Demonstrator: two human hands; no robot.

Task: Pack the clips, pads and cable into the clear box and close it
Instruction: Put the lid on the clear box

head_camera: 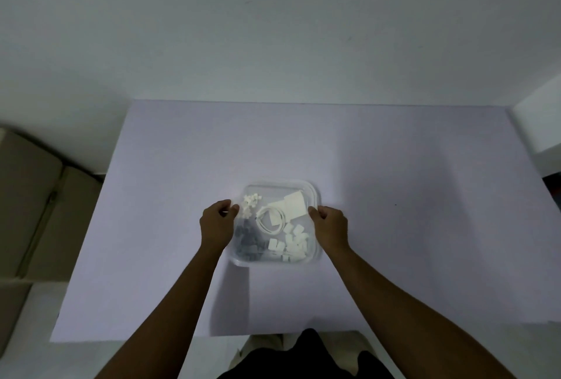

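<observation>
Fingers (pixel 230 207) of the left hand (pixel 217 221) and those of the right hand (pixel 329 222) sat at opposite sides of the clear box (pixel 243 260), and that was where I judged trouble could start. At the far right corner I read a doubled rim, as if the lid (pixel 314 193) lay slightly askew. Pressing down unevenly could have snapped one side shut and left the other proud, or tipped the box and shuffled the contents. The cable (pixel 271 218) lay coiled in the middle, with the pads (pixel 293 207) beyond it, white clips (pixel 293 242) nearer me and dark pieces (pixel 246 242) to the left. Anything riding high might have caught under the lid.

Both hands' fingers were curled close, barely open, pinching the left and right rims. I could not tell whether they held the lid alone or lid and box together. The box rested on the table (pixel 394 196), about midway between its side edges and somewhat towards the near edge.
</observation>
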